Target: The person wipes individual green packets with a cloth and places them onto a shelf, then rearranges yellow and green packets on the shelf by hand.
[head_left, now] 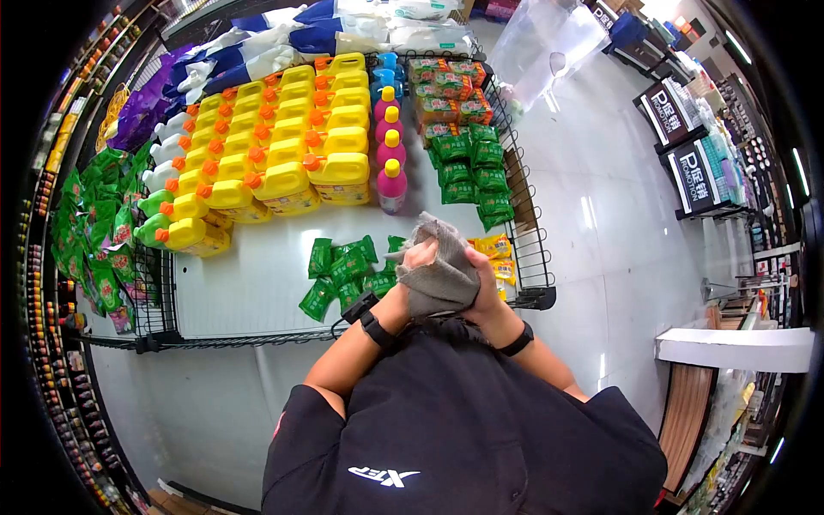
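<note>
A grey cloth (pixel 442 270) is bunched up between my two hands, over the near side of a white display shelf. My left hand (pixel 419 256) is closed on the cloth's left side, its fingers partly covered by the folds. On the other side my right hand (pixel 486 273) grips the cloth's edge, thumb side showing. Whether anything is wrapped inside the cloth cannot be seen. Loose green packets (pixel 348 264) lie in a pile just left of my hands, and yellow packets (pixel 493 247) sit to their right, partly hidden by my right hand.
Rows of yellow jugs (pixel 283 184) fill the shelf's left and middle. Magenta bottles (pixel 391 180) stand beside them, then stacked green packets (pixel 493 180). A low black wire rail (pixel 536 232) edges the shelf. Promotion boxes (pixel 699 176) stand across the aisle at right.
</note>
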### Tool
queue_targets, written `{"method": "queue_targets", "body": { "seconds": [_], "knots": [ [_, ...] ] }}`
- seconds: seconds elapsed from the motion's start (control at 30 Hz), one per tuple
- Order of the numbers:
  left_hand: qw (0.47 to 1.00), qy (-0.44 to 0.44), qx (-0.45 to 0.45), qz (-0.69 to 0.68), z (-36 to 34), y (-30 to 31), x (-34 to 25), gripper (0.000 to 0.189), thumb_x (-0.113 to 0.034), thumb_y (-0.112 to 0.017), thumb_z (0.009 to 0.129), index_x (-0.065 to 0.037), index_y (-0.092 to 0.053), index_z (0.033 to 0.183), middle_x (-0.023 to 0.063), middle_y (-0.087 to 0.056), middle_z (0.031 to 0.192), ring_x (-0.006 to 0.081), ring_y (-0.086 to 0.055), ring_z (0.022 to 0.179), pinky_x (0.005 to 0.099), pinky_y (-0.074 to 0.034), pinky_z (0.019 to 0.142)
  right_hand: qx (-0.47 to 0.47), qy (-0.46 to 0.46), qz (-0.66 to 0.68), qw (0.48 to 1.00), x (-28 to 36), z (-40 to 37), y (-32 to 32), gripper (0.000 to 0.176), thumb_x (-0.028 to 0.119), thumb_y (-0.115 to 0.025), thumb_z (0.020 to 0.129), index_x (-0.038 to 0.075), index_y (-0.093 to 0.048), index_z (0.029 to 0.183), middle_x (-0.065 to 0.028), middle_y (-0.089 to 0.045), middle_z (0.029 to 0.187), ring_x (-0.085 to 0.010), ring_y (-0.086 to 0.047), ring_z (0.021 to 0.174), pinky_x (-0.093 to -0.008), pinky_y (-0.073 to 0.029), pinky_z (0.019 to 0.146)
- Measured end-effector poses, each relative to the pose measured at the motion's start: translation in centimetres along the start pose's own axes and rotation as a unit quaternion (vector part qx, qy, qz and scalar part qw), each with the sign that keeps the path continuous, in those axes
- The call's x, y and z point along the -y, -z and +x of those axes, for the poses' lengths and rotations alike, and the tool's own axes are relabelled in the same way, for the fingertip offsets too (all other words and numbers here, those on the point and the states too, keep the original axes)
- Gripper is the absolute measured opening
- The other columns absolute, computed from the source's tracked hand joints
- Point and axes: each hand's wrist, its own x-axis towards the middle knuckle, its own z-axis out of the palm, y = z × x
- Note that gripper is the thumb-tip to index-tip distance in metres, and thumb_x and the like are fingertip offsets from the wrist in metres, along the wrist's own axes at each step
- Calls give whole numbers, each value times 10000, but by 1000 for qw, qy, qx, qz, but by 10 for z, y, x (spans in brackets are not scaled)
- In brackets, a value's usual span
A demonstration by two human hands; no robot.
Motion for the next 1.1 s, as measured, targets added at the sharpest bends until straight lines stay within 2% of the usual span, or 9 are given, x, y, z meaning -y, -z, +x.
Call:
{"method": "queue_targets", "body": {
  "seconds": [0.1, 0.17, 0.27, 0.37, 0.57, 0.67, 0.83, 0.97, 1.1],
  "knots": [
    [997, 69, 38, 17, -3, 10, 2, 372, -280, -781, 695, -94, -629, 979, 74, -653, 949, 253, -646, 853, 379, -525, 776, -46, -32, -45, 997, -3, -3, -1, 622, 510, -443, 995, 65, -449, 1429, -119, -570, 1360, -262, -558, 1247, -423, -431, 1078],
    [953, 25, 168, 250, 4, 15, 1, 340, -305, -741, 743, -103, -630, 992, 75, -651, 979, 245, -626, 922, 358, -507, 812, -10, 11, -8, 1000, -15, 3, 22, 498, 339, -472, 1038, 62, -424, 1450, -100, -560, 1360, -224, -540, 1259, -394, -416, 1091],
    [994, 93, 23, 51, -31, 1, 50, 253, -237, -721, 754, -103, -655, 959, 73, -638, 909, 246, -621, 868, 363, -511, 801, -38, 71, -111, 991, -20, -3, 20, 427, 105, -553, 1016, 24, -456, 1424, -69, -587, 1287, -160, -578, 1150, -311, -464, 1011],
    [943, 48, 94, 315, -19, 14, 19, 303, -286, -727, 651, -82, -624, 850, 124, -581, 842, 304, -572, 831, 419, -460, 756, -77, 76, -214, 971, -26, -4, 41, 360, 128, -568, 1015, 23, -530, 1358, -29, -630, 1169, -107, -593, 1031, -258, -487, 903],
    [957, 42, -43, 284, -15, 21, 29, 544, -407, -792, 340, -102, -646, 765, 116, -560, 809, 341, -544, 752, 448, -412, 694, -130, 119, -315, 933, -24, 11, 35, 230, 130, -637, 972, -23, -676, 1139, -4, -682, 993, -66, -605, 883, -216, -486, 796],
    [949, 114, -30, 292, -22, 44, 10, 486, -379, -795, 346, -143, -714, 764, 66, -535, 766, 314, -546, 762, 430, -413, 691, -129, 63, -323, 935, -26, 25, 36, 266, 151, -685, 940, -40, -695, 1124, -35, -704, 1024, -72, -615, 944, -210, -485, 836],
    [864, 253, -63, 430, -118, 32, 93, 672, -325, -766, 650, -40, -540, 1215, 141, -552, 1029, 328, -550, 1016, 401, -427, 941, -65, -25, -298, 952, -77, 71, 77, 258, 154, -696, 927, -25, -704, 1113, -22, -707, 982, -78, -616, 876, -244, -499, 784],
    [896, 338, -213, 195, -132, 55, 72, 478, -236, -798, 642, -46, -535, 993, 125, -566, 956, 298, -583, 921, 390, -470, 840, 9, -130, -260, 957, -104, 114, 82, 206, 166, -670, 941, 20, -720, 1078, 22, -689, 923, -71, -576, 763, -245, -471, 684],
    [846, 361, -247, 304, -75, 92, 13, 798, -305, -981, 401, -72, -378, 869, 71, -533, 801, 192, -572, 693, 325, -507, 573, -74, -124, -396, 907, -128, 166, 121, 197, 173, -633, 950, 60, -680, 1104, 13, -646, 851, -111, -546, 689, -277, -445, 606]
  ]
}}
